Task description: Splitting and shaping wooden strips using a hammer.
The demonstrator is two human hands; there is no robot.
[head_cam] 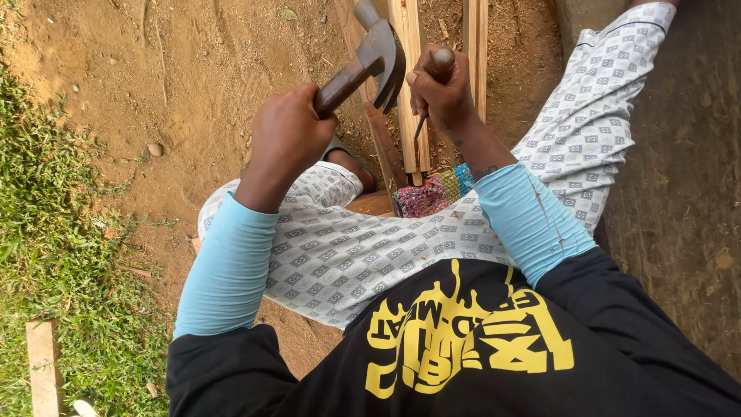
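Note:
My left hand (287,135) grips the wooden handle of a claw hammer (369,63), whose steel head hangs just left of my right hand. My right hand (440,91) is closed around the round dark handle of a chisel (432,85); its thin blade points down at a pale wooden plank (410,93). The hammer head sits close beside the chisel's top, not clearly touching it. I sit astride the planks in patterned grey trousers, with light blue sleeves and a black shirt.
Several long wooden strips (476,46) lie on bare brown soil ahead. A multicoloured woven cloth (431,193) sits between my knees. Grass (46,232) borders the left, with a short pale board (42,367) at lower left. A dark concrete surface (679,177) runs along the right.

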